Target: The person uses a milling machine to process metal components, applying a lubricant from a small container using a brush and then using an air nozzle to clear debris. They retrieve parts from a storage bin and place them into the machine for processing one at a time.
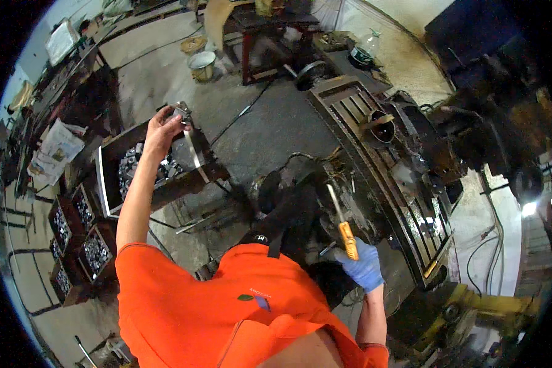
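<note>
My left hand (161, 130), bare, reaches out over the far end of a metal tray (102, 178). Its fingers are closed on a small grey metal piece (180, 113), partly hidden by them, by the tray's far corner. Many small dark metal blocks (129, 165) lie inside the tray. Wearing a blue glove, my right hand (363, 267) is low on the right, wrapped round the handle of a yellow-handled tool (348, 239). Its long thin metal shaft points up and away from me; the tip's kind cannot be made out.
To the right runs a machine table (380, 165) with long slots, with the dark machine (448, 147) beyond it. Several bins of metal pieces (95, 251) stand at the left. A white bucket (202, 66) is on the floor (245, 132) at the back. A yellow machine part (472, 303) sits lower right.
</note>
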The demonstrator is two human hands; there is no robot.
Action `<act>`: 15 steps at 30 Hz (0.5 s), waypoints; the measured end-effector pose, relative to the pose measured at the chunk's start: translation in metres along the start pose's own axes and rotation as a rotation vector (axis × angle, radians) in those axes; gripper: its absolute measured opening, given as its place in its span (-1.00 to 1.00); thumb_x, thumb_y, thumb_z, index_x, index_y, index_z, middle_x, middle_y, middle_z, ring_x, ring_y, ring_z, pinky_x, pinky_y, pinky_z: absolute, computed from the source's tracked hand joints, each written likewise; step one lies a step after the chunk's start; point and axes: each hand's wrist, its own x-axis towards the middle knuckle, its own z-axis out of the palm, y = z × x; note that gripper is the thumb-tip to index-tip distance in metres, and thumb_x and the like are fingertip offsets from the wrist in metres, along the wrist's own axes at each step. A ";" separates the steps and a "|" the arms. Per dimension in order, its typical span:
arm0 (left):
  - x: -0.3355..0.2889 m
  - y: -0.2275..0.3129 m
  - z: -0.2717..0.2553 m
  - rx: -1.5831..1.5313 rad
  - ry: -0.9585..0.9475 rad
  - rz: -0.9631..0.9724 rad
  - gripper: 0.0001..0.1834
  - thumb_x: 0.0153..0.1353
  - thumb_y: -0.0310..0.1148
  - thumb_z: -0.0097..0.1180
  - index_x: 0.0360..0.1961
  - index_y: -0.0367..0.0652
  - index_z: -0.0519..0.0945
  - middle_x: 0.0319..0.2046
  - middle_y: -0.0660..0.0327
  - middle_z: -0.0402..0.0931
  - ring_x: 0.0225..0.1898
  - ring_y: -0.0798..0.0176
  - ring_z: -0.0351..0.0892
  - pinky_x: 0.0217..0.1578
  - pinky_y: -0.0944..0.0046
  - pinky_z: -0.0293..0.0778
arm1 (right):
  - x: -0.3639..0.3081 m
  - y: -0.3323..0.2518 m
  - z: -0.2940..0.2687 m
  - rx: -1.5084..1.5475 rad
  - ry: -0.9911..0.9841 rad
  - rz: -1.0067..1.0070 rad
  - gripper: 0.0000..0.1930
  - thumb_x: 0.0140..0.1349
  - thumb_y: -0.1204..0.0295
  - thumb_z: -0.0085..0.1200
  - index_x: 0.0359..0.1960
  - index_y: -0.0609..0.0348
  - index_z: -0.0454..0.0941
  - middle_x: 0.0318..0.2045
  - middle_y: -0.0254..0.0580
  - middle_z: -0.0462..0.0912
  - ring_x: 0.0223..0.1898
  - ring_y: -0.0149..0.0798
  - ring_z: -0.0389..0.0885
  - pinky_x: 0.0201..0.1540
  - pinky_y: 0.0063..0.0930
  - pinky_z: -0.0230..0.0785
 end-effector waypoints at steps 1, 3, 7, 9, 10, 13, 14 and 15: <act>0.002 0.002 0.016 -0.062 -0.061 0.012 -0.51 0.06 -0.46 0.12 -0.01 -0.41 0.25 -0.31 0.08 0.46 -0.39 0.20 0.54 -0.27 0.24 0.50 | 0.003 -0.008 -0.002 0.006 -0.021 -0.036 -0.67 -0.08 0.17 0.21 -0.44 0.16 0.49 -0.54 0.06 0.54 -0.47 0.05 0.54 -0.48 -0.25 0.36; -0.004 0.014 0.069 -0.185 -0.151 0.007 -0.57 0.06 -0.48 0.11 -0.04 -0.35 0.29 -0.28 0.07 0.45 -0.30 0.15 0.53 -0.23 0.19 0.48 | 0.010 -0.021 -0.004 0.009 -0.069 -0.065 -0.64 -0.08 0.11 0.18 -0.41 0.14 0.50 -0.55 0.07 0.53 -0.45 0.09 0.53 -0.45 -0.20 0.37; 0.002 -0.006 0.150 -0.393 -0.346 -0.066 -0.68 0.10 -0.33 0.11 -0.20 -0.29 0.35 -0.28 0.01 0.47 -0.33 0.16 0.52 -0.27 0.15 0.46 | 0.012 -0.037 -0.018 -0.084 -0.043 -0.152 -0.57 -0.08 0.00 0.12 -0.41 0.14 0.49 -0.55 0.08 0.54 -0.44 0.10 0.53 -0.42 -0.15 0.38; 0.008 -0.025 0.183 -0.329 -0.511 -0.144 -0.71 0.11 -0.34 0.09 -0.24 -0.29 0.36 -0.32 -0.01 0.48 -0.37 0.16 0.53 -0.28 0.16 0.47 | 0.012 -0.033 -0.024 -0.122 -0.024 -0.144 -0.56 -0.07 -0.02 0.09 -0.40 0.14 0.49 -0.55 0.08 0.54 -0.43 0.09 0.53 -0.41 -0.15 0.38; 0.011 -0.035 0.202 -0.299 -0.598 -0.184 -0.73 0.11 -0.34 0.08 -0.26 -0.29 0.36 -0.34 -0.01 0.49 -0.39 0.17 0.53 -0.29 0.17 0.47 | 0.012 -0.028 -0.027 -0.143 -0.014 -0.133 -0.55 -0.06 -0.03 0.07 -0.39 0.14 0.49 -0.55 0.09 0.54 -0.43 0.09 0.53 -0.40 -0.15 0.38; -0.008 -0.051 0.263 -0.145 -0.755 -0.254 -0.84 0.08 -0.47 0.01 -0.35 -0.29 0.33 -0.36 -0.02 0.49 -0.38 0.17 0.54 -0.32 0.22 0.49 | 0.009 -0.008 -0.037 -0.124 0.016 -0.030 -0.57 -0.01 0.02 0.07 -0.41 0.19 0.50 -0.57 0.10 0.52 -0.45 0.10 0.51 -0.42 -0.19 0.35; -0.015 -0.059 0.279 -0.072 -0.804 -0.274 -0.86 0.08 -0.50 0.00 -0.36 -0.29 0.33 -0.36 -0.02 0.49 -0.37 0.17 0.55 -0.33 0.23 0.50 | 0.008 -0.002 -0.041 -0.116 0.017 -0.001 -0.57 0.00 0.01 0.05 -0.43 0.19 0.51 -0.58 0.09 0.52 -0.45 0.10 0.51 -0.41 -0.19 0.35; -0.023 -0.068 0.297 -0.092 -0.829 -0.281 -0.89 0.07 -0.54 -0.04 -0.37 -0.29 0.32 -0.37 0.02 0.48 -0.37 0.15 0.56 -0.32 0.23 0.51 | 0.005 0.003 -0.044 -0.141 0.051 0.022 -0.56 0.01 -0.02 0.02 -0.50 0.19 0.52 -0.59 0.08 0.52 -0.47 0.09 0.51 -0.40 -0.18 0.34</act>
